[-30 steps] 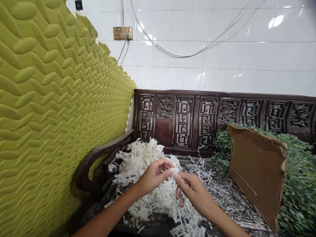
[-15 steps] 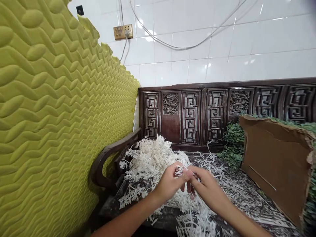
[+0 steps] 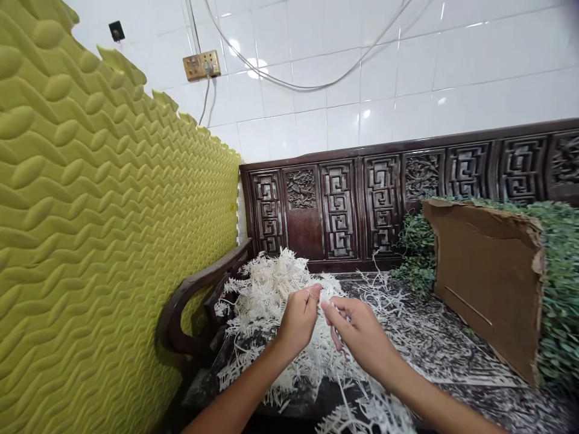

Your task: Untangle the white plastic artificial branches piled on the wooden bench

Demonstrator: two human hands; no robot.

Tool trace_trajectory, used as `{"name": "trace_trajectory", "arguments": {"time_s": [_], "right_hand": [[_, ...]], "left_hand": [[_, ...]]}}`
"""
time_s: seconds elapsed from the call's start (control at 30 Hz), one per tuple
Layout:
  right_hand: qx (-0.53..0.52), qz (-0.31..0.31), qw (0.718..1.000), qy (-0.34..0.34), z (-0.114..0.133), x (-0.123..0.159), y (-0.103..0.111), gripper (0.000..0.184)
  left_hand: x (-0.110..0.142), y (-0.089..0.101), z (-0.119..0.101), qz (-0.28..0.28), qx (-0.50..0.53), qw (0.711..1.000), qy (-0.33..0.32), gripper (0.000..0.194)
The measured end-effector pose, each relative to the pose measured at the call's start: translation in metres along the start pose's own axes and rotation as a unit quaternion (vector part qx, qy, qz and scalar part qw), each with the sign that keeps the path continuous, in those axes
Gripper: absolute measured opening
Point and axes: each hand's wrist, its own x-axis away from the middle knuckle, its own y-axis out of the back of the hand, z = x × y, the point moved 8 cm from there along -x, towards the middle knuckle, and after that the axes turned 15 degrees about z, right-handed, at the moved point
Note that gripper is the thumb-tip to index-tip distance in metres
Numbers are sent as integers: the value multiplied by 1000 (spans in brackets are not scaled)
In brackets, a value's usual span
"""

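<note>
In the head view, the left hand (image 3: pixel 298 322) and right hand (image 3: pixel 357 337) sit just beside each other at lower centre, over a heap of white frond-like sprigs (image 3: pixel 271 295). The heap lies on the marbled seat (image 3: pixel 452 355) of a carved dark-wood settee (image 3: pixel 339 211), next to its curved arm (image 3: pixel 194 289), and loose sprigs trail toward the bottom of the frame. Each grip has its fingertips drawn together in a fine pinch, not clamped on a bundle. A thin pale strand seems to sit at the right hand's fingertips, but it is too fine to tell whether either grip holds it. Such branching pieces look prone to tangling, so teasing one strand free with the fingertips seems wiser than tugging. To the right, a torn cardboard sheet (image 3: pixel 484 283) leans against small-leaved green foliage (image 3: pixel 558 271). A ribbed yellow-green foam panel (image 3: pixel 90 241) fills the left, with white wall tiles (image 3: pixel 316 114) above.
</note>
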Motion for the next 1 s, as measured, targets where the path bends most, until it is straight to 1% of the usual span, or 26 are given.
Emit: {"name": "trace_trajectory", "arguments": {"time_s": [0.07, 0.1, 0.2, 0.23, 0.27, 0.3, 0.37, 0.43, 0.5, 0.6, 0.73, 0.8, 0.87, 0.93, 1.0], "right_hand": [[-2, -15, 1000, 2, 7, 4, 0, 43], [-9, -17, 1000, 8, 14, 8, -1, 43], [-51, -7, 998, 33, 35, 24, -1, 45], [-72, -3, 997, 37, 40, 28, 2, 45], [-93, -1, 995, 39, 42, 30, 6, 44], [-113, 0, 993, 38, 41, 30, 10, 42], [-146, 4, 989, 34, 32, 25, 20, 39], [-167, 7, 986, 29, 19, 17, 28, 38], [-166, 5, 986, 25, 6, 8, 33, 38], [-127, 1, 992, 8, -5, 0, 34, 36], [-70, -4, 997, -9, -10, -6, 31, 37], [-57, -10, 998, -7, -12, -8, 30, 37], [-51, -11, 999, 3, -13, -10, 30, 36], [-58, 0, 998, 10, -14, -12, 26, 36], [-62, 16, 998, 13, -13, -11, 21, 35]], "left_hand": [[-8, 14, 27, -14, 67, 994, 83, 51], [-10, 26, 40, -32, 93, 988, 117, 49], [-9, 66, 70, -69, 105, 979, 158, 48], [-7, 76, 78, -78, 103, 978, 164, 47], [-5, 82, 84, -79, 102, 978, 166, 44], [-5, 82, 87, -74, 101, 978, 164, 39], [-8, 73, 87, -53, 98, 982, 149, 32], [-13, 56, 78, -23, 96, 987, 125, 39], [-18, 41, 63, 4, 91, 991, 97, 44], [-21, 28, 38, 29, 104, 992, 72, 46], [-17, 14, 6, 73, 141, 986, 42, 63], [-14, 4, -11, 103, 104, 989, 4, 63], [-10, -5, -23, 114, 35, 992, -31, 54], [-8, -11, -26, 106, -14, 993, -40, 51], [-10, -13, -20, 95, -19, 995, -33, 57]]}}
